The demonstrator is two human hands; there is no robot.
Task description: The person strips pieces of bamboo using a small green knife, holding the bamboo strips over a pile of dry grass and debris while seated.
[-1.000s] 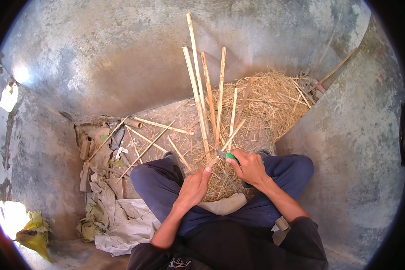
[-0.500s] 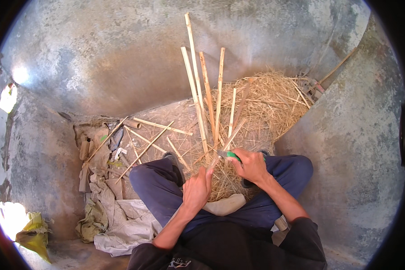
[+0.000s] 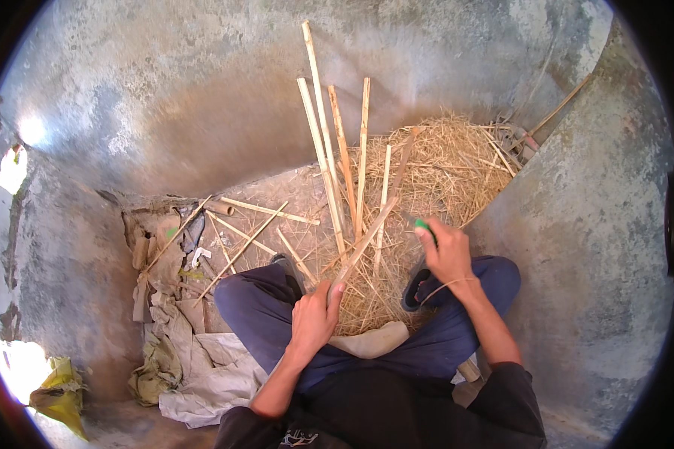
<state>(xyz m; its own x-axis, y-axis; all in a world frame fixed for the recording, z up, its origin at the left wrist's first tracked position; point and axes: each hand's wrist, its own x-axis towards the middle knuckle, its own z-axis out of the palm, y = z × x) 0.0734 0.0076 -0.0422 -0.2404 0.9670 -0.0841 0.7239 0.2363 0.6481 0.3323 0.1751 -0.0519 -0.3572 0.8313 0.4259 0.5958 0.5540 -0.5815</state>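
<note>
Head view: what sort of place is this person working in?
Probably a bare corner of a yard or shed used for rough handcraft: plain grey cement walls, a pile of straw and split bamboo sticks on the dusty floor, and crumpled sacks beside the seated person.

Dry matt straw (image 3: 434, 179), split bamboo-like sticks (image 3: 329, 179), rough concrete wall (image 3: 165, 97), crumpled cloth (image 3: 202, 374)
</note>
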